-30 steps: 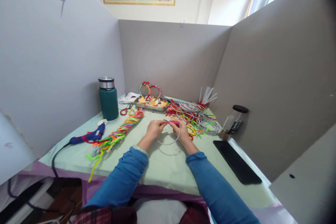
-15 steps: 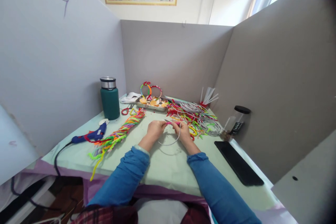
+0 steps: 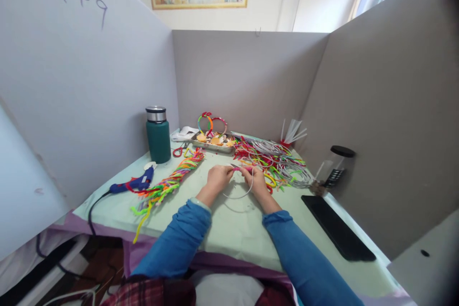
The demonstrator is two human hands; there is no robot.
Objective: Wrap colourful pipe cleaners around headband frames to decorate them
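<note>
Both hands are close together above the middle of the table. My left hand pinches one end of a pink wrapped stretch on a thin grey wire ring. My right hand is closed on the same ring, just to the right of the pink part. The lower arc of the ring hangs below the hands, with its shadow on the cloth. A small dark pointed tip shows by the left fingertips; what it belongs to I cannot make out.
A twisted bundle of coloured pipe cleaners and a blue glue gun lie left, near a green bottle. Behind are a metal tray and tangled wire coils. A black phone-like slab and a lidded jar are right.
The whole view has shifted slightly, so things appear a little further right. Both hands keep their grip on the ring, with hardly any movement between them.
</note>
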